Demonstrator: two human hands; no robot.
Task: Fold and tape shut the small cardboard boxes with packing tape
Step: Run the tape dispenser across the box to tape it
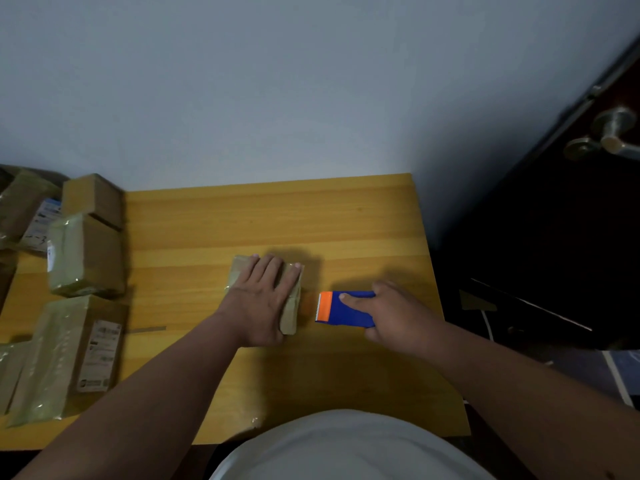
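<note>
Pinning the small cardboard box (265, 294) mid-frame, the spread left hand (261, 299) steadies it while the right hand (391, 315) grips the blue tape dispenser (346, 308) beside it.

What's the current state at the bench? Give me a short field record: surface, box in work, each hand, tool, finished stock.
surface: yellow wooden table
box in work: small cardboard box, table centre, lying flat, glossy tape on it
left hand: left hand pressed flat, palm down, on the box
right hand: right hand gripping the tape dispenser
tool: blue tape dispenser, orange serrated end pointing at the box, a gap between them
finished stock: taped boxes stacked along the table's left edge, some with printed labels
</note>
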